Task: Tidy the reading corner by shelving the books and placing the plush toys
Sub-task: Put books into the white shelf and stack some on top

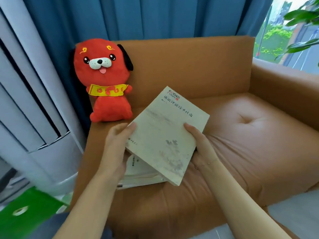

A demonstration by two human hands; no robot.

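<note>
Head view: left hand (117, 144) and right hand (198, 144) pinch the cream book (165, 135) by its edges; the tilted book could slip onto the stack (141, 173) beneath.

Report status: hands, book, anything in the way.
Both hands, left and right, grip the cream book over the armchair seat. More books lie underneath. Red plush dog on armrest, apart.

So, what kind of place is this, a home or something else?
Probably a sitting or reading corner in a home or lounge, by a window. An orange armchair stands before blue curtains; a red plush dog sits on its arm, and both hands hold a pale book above more books on the seat.
</note>
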